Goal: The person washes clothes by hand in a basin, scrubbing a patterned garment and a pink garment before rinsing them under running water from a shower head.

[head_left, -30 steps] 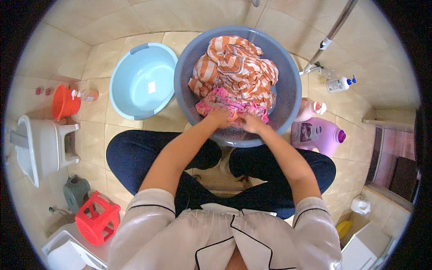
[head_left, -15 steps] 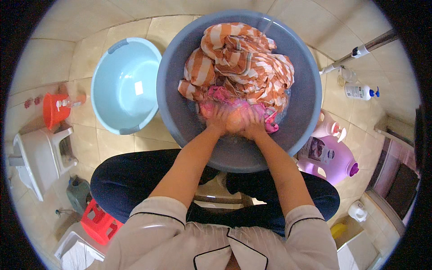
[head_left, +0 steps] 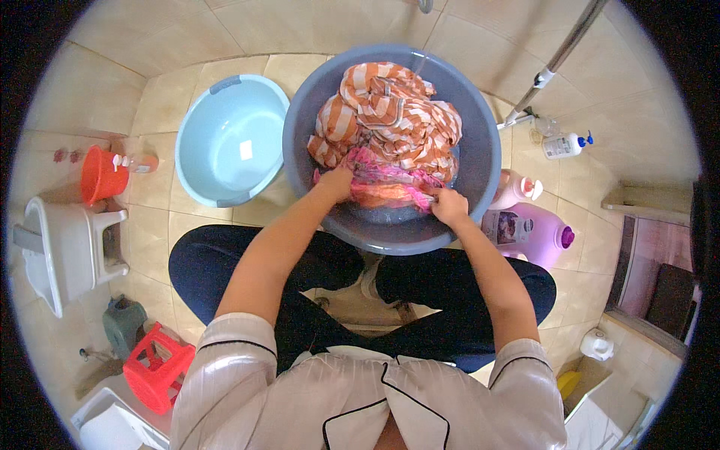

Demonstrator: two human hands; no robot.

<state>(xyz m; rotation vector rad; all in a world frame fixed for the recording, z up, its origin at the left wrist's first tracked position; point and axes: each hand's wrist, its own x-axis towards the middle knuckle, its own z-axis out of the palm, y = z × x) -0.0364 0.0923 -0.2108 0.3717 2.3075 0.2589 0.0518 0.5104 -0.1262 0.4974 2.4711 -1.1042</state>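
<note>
Between my hands a wet pink and orange cloth [head_left: 386, 191] is stretched sideways over the near part of a large grey-blue basin [head_left: 486, 161]. My left hand [head_left: 336, 184] is closed on the cloth's left end. At its right end, my right hand [head_left: 450, 206] grips it with curled fingers. Behind it, a bunched orange-and-white checked cloth [head_left: 409, 124] fills the far part of the basin. Some sudsy water [head_left: 386, 215] shows below the pink cloth, near the basin's front wall.
To the left stands a light-blue basin [head_left: 202, 169]. Purple [head_left: 529, 231] and pink [head_left: 510, 189] jugs sit right of the large basin, near a white pump bottle [head_left: 562, 145] and a metal pole [head_left: 559, 64]. A red stool [head_left: 156, 367] and an orange bucket [head_left: 101, 176] are at left.
My hands have moved apart from pressing together on the pink cloth, which is now spread out between them. The view has shifted, so the basins appear lower.
</note>
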